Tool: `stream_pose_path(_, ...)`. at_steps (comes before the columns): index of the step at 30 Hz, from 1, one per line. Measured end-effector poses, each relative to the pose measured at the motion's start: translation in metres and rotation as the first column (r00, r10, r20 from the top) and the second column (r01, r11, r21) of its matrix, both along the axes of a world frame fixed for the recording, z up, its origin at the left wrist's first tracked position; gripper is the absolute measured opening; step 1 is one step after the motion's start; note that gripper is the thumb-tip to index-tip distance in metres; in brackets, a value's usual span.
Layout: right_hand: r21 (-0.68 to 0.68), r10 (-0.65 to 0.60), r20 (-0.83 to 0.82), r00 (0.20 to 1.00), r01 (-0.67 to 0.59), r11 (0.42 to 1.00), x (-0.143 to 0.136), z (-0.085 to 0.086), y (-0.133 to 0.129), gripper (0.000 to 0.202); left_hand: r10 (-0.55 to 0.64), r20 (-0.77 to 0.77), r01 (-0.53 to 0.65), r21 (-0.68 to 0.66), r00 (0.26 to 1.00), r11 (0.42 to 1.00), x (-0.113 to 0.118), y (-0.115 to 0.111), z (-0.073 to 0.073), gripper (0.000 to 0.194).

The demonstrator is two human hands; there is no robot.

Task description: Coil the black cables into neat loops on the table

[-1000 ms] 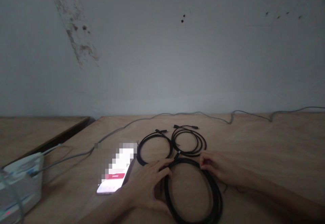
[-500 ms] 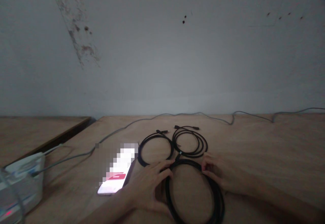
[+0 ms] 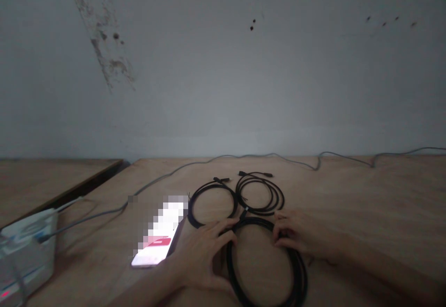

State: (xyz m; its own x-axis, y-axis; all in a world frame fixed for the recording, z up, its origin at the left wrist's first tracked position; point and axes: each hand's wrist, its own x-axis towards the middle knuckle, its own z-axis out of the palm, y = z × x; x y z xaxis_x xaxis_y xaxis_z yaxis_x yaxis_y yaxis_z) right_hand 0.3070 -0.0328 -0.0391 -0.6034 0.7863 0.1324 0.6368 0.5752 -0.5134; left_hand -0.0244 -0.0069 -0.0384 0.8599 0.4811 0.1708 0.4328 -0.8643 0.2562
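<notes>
A thick coil of black cable (image 3: 266,222) lies on the wooden table in front of me, its near edge cut off by the picture. My left hand (image 3: 200,253) rests at the coil's left side, fingertips touching its upper left and the thumb spread apart below. On the coil's upper right, the fingers of my right hand (image 3: 296,235) are bent and closed round the cable. Just beyond lie two more coils, a black cable with a plug (image 3: 212,186) on the left and a thinner black cable with plugs (image 3: 259,179) on the right.
A phone with a lit screen (image 3: 153,253) lies left of my left hand. At far left stands a white power strip (image 3: 38,260) with a red light and plugged-in cords. A grey cord (image 3: 188,164) runs across the table (image 3: 376,214) near the wall (image 3: 195,88).
My right hand has shifted slightly left and its fingers have moved a little on the coil. My left hand stays at the coil's left side. The view has turned slightly.
</notes>
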Motion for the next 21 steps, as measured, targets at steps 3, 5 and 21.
stream_pose_path(3,-0.037,-0.034,-0.013,0.999,0.033,0.999,-0.002,-0.001,0.001,0.012,-0.006,0.023,0.006,0.008,1.000,1.000,0.000,0.000,0.000,0.085)
stream_pose_path(5,-0.023,-0.094,-0.015,0.995,0.094,0.995,-0.002,0.002,-0.002,0.013,0.003,0.022,-0.003,0.006,1.000,1.000,0.000,0.000,0.000,0.085)
stream_pose_path(21,-0.238,-0.353,-0.252,0.901,0.296,0.925,0.000,0.001,-0.018,0.026,0.031,-0.024,-0.031,-0.035,0.999,0.999,0.004,-0.003,0.008,0.083)
